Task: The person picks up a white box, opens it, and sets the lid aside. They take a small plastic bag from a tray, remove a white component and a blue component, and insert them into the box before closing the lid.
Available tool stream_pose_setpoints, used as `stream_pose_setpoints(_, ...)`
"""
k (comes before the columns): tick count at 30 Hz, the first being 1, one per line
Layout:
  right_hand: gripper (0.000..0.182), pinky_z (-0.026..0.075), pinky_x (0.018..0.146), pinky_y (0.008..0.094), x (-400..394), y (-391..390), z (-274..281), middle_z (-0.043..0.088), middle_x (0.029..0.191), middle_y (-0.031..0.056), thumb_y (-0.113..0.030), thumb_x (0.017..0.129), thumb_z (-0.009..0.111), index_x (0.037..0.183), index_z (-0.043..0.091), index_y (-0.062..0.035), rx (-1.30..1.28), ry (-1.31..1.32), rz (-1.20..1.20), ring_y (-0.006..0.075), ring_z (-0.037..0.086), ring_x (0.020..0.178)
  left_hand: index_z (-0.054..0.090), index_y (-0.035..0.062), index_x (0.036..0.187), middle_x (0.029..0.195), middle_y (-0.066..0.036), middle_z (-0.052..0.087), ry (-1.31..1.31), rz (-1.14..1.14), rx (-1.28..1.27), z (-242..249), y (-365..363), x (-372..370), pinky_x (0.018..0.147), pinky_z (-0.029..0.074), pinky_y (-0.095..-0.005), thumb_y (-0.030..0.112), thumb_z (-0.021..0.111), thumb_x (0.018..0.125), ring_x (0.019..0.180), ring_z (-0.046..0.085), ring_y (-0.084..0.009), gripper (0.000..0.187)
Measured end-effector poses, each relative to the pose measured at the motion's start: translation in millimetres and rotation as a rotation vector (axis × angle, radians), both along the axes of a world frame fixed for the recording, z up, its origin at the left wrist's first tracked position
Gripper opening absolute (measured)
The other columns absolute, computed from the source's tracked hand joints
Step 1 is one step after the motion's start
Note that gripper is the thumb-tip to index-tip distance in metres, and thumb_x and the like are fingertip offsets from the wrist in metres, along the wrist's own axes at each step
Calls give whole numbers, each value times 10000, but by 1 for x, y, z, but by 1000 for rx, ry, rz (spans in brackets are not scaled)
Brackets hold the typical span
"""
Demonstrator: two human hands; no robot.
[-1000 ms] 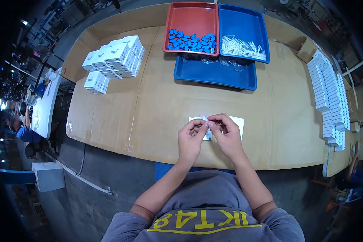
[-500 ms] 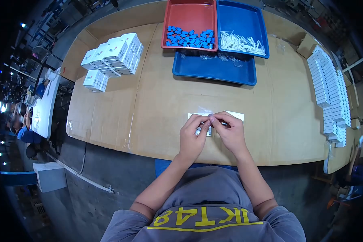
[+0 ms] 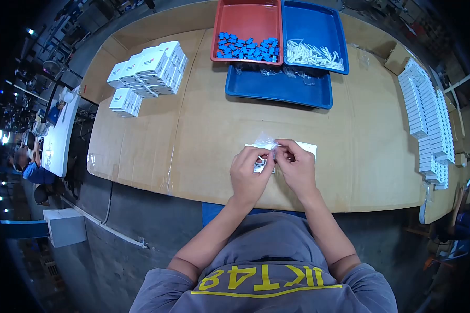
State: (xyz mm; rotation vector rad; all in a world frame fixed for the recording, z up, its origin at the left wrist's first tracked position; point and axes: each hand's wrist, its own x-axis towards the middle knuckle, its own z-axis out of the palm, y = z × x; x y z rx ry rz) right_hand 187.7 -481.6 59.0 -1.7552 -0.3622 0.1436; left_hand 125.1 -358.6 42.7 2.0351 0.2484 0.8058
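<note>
Near the front middle of the table, my left hand (image 3: 249,173) and my right hand (image 3: 296,168) meet with fingertips pinched together. Between them is a small crumpled piece of clear plastic film (image 3: 265,139), which looks like a little bag and sticks out beyond the fingers. Both hands are closed on this film; whether something lies inside it is hidden by the fingers. Under the hands lies a white printed sheet or flat card (image 3: 308,151), its right part blank and its left part mostly covered by my left hand.
A red tray (image 3: 248,21) holds blue plastic pieces (image 3: 245,48); beside it a blue tray (image 3: 313,26) holds white sticks (image 3: 313,55). Another blue tray (image 3: 277,95) sits in front. White boxes (image 3: 150,68) are stacked at left, more white boxes (image 3: 425,120) at right. A person (image 3: 34,169) sits far left.
My right fingertips have shifted slightly and pulled at the film, so more clear plastic shows between and beyond my hands. My left hand has barely moved.
</note>
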Motion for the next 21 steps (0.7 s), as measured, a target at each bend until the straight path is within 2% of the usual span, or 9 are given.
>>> stream_pose_setpoints(4, 146, 526, 595, 234, 0, 1, 2, 736, 899, 101, 0, 965, 669, 1095, 699, 60, -46, -65, -36, 87, 699, 692, 701, 76, 890, 863, -34, 682, 7, -5, 1, -2, -2, -1, 694, 481, -355, 81, 815, 813, 702, 650, -197, 137)
stream_pose_setpoints(7, 106, 522, 594, 225, -4, 3, 3, 714, 942, 102, 27, 959, 660, 1057, 683, 62, 180, 161, -87, 77, 693, 714, 699, 67, 891, 865, -39, 682, 1, -29, -26, -3, -4, -2, 698, 489, -352, 76, 811, 818, 705, 652, -198, 134)
stream_pose_setpoints(9, 94, 527, 596, 227, -4, 3, 4, 698, 964, 100, 39, 954, 660, 1043, 680, 63, 92, -5, -114, 83, 688, 715, 698, 54, 896, 863, -49, 680, -5, -68, -60, -6, -5, -2, 697, 500, -339, 68, 803, 835, 711, 655, -187, 122)
stream_pose_setpoints(12, 103, 545, 622, 243, -4, 4, 6, 681, 972, 93, 44, 941, 678, 1043, 682, 54, 70, -148, -113, 101, 688, 735, 688, 30, 910, 857, -69, 666, 46, -113, -265, 0, -10, -2, 685, 513, -311, 52, 782, 871, 733, 655, -154, 103)
stream_pose_setpoints(15, 139, 564, 666, 266, -2, 1, 6, 680, 978, 96, 44, 923, 702, 1061, 689, 40, 46, -217, -70, 132, 698, 784, 665, -35, 967, 888, -50, 672, 107, -189, -364, 1, -8, -4, 750, 516, -265, -6, 720, 924, 792, 645, -125, 76)
stream_pose_setpoints(18, 182, 575, 713, 285, -2, -3, 8, 682, 998, 111, 51, 903, 717, 1082, 695, 25, 24, -227, -27, 170, 708, 843, 665, 2, 1004, 901, -35, 667, 125, -221, -599, -7, -5, -6, 749, 508, -261, 73, 675, 989, 796, 641, -116, 74)
stream_pose_setpoints(21, 175, 578, 752, 294, -2, -5, 8, 687, 1018, 120, 64, 891, 717, 1060, 706, 21, 31, -225, 43, 192, 712, 868, 670, 44, 1028, 902, -21, 663, 182, -231, -985, -3, 7, -4, 730, 500, -260, 174, 627, 1044, 788, 631, -96, 138)
